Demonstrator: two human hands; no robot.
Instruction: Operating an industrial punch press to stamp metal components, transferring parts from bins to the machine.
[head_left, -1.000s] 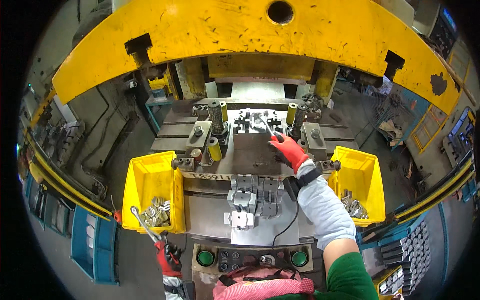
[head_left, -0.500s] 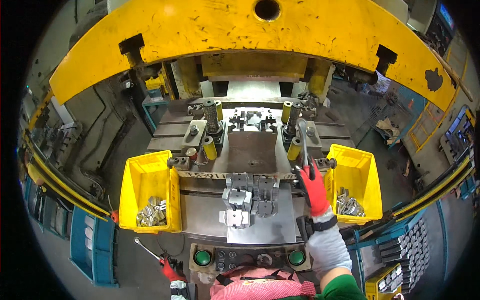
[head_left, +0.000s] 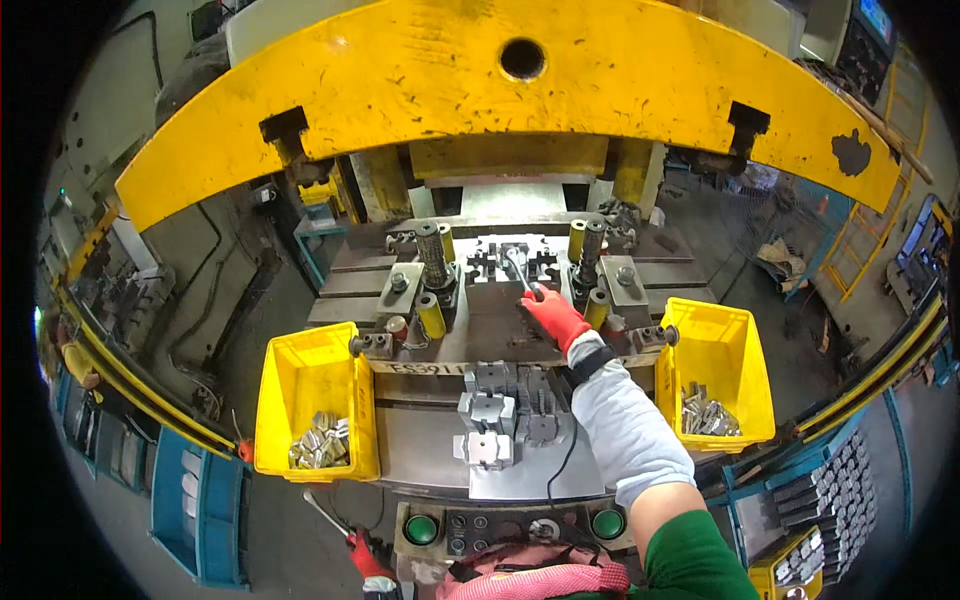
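My right hand (head_left: 558,318), in a red glove, reaches far over the press bed. Its fingers are closed round a long silver hand tool with a rounded head (head_left: 517,268). That head is at the die (head_left: 488,262), over its middle; whether it touches a part there I cannot make out. Low on the left, my left hand (head_left: 368,556), also red-gloved, grips a slim silver rod tool (head_left: 328,516) that points up and left, beside the control panel (head_left: 485,535). Several grey metal parts (head_left: 487,450) stand in rows on the steel plate (head_left: 560,480) before the die.
Yellow bins (head_left: 365,420) (head_left: 765,400) holding small metal pieces flank the bed. Overhead spans the yellow press beam (head_left: 420,80). Guide posts (head_left: 432,255) and yellow cylinders (head_left: 431,315) surround the die. Two green buttons (head_left: 421,529) sit on the panel. A black cable (head_left: 562,470) hangs near my right arm.
My right hand has swung left and forward, taking its tool from beside the right guide post to the die. My left hand and its tool appear lower. The whole view has shifted slightly.
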